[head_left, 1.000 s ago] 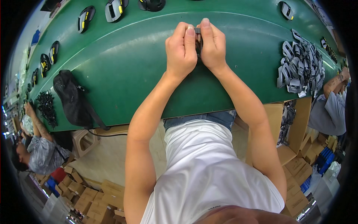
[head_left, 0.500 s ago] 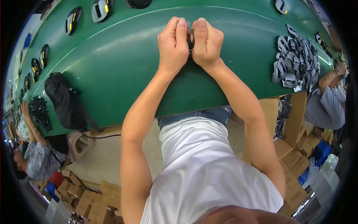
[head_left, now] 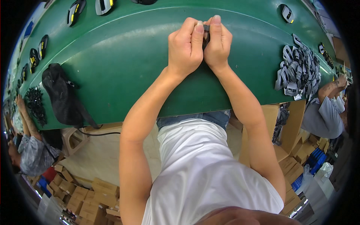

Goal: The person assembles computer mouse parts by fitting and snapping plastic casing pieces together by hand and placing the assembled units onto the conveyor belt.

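Both my hands are together over the green table, thumbs on top and fingers curled in. Between them shows a small dark grey plastic part; the fingers hide most of it, so its kind is unclear. My left hand is closed on its left side, and my right hand grips it from the right. To the right lies a heap of grey plastic parts, some with openings in them.
Black-and-grey mouse-shaped pieces with yellow strips lie along the far side. A black bag with a strap rests at left, beside a pile of small black parts. An open cardboard box stands at right. People work on both sides.
Both hands have shifted slightly right in the picture, still closed around the small grey part. The view has also moved a little. The mouse-shaped pieces on the far side sit at slightly different places.
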